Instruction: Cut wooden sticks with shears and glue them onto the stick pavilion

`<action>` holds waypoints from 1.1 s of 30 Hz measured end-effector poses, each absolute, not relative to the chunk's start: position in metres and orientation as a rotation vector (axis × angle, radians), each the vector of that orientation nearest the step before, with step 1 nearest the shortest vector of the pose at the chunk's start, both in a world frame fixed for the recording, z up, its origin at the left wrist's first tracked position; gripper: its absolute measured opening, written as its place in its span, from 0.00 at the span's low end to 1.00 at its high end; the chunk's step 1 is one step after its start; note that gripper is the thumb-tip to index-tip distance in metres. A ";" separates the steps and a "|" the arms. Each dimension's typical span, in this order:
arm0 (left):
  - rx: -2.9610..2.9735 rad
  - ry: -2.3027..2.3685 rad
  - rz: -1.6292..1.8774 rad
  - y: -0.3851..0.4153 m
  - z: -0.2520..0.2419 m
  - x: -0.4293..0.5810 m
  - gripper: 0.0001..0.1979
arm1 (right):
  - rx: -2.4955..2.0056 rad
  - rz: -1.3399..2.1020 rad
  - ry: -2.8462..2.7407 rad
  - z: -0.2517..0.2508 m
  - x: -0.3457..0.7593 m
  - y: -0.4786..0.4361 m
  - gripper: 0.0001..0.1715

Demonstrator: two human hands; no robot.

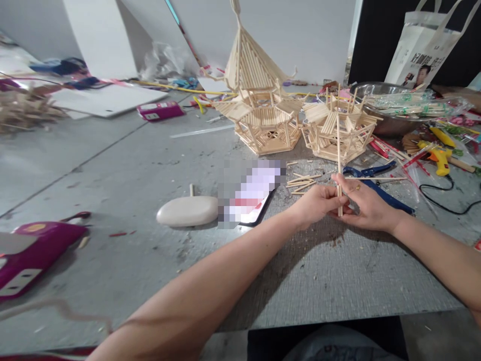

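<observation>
My left hand (317, 203) and my right hand (366, 203) meet above the grey table, both pinched on thin wooden sticks (339, 150) held upright between them. Just behind the hands lie several loose cut sticks (302, 183). Farther back stands a tall stick-built pagoda model (255, 85) and, to its right, a lower unfinished stick structure (338, 130). Blue-handled cutters (376, 183) lie right beside my right hand.
A phone (250, 193) and a white oval stone-like object (188, 210) lie left of my hands. A yellow glue gun (439, 155) with a black cord, a metal bowl (376, 90) of sticks and a white bag (424, 45) sit at the right. A magenta box (26, 250) lies at the left.
</observation>
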State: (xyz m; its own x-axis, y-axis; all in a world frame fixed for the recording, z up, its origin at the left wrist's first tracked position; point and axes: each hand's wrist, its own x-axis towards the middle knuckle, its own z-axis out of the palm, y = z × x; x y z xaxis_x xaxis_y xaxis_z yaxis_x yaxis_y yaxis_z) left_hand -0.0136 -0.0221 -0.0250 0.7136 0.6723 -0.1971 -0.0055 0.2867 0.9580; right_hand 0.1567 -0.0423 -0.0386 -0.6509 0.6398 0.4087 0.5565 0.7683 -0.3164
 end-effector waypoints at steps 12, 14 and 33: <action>1.257 0.776 0.420 -0.023 -0.017 -0.014 0.08 | -1.081 0.830 -1.750 -0.033 0.154 -0.042 0.22; 1.272 0.764 0.392 -0.024 -0.017 -0.014 0.07 | -1.135 0.849 -1.721 -0.031 0.152 -0.041 0.14; 1.308 0.703 0.434 -0.025 -0.021 -0.014 0.09 | -1.171 1.024 -1.630 -0.021 0.147 -0.043 0.08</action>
State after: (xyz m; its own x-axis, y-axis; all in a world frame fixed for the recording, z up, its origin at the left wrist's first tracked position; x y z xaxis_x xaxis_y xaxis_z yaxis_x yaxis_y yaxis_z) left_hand -0.0140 -0.0252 -0.0207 0.7214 0.6559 -0.2223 0.0945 0.2247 0.9698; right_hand 0.1470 -0.0433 -0.0215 -0.1902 0.9658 0.1763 0.2603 0.2227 -0.9395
